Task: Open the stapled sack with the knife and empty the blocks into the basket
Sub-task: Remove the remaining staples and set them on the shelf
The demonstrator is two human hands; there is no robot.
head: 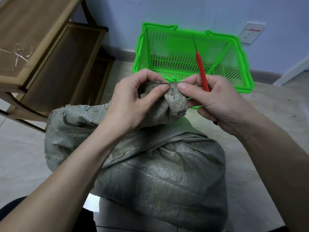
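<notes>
A full grey-green woven sack (pixel 160 173) stands on the floor in front of me, its bunched mouth (pixel 175 104) raised between my hands. A bent wire staple (pixel 168 88) sticks out of the bunched fabric. My left hand (pixel 132 101) pinches the sack's mouth beside the staple. My right hand (pixel 215 101) pinches the fabric on the other side and grips the red-handled knife (pixel 202 71), whose thin blade points up and away. The green plastic basket (pixel 242 67) stands empty just beyond the sack. The blocks are hidden inside the sack.
A wooden stool or side table (pixel 33 47) stands at the left, with several pulled wire staples (pixel 18 54) lying on top. A wall with a socket (pixel 250 32) is behind the basket. Pale tiled floor (pixel 20 148) surrounds the sack.
</notes>
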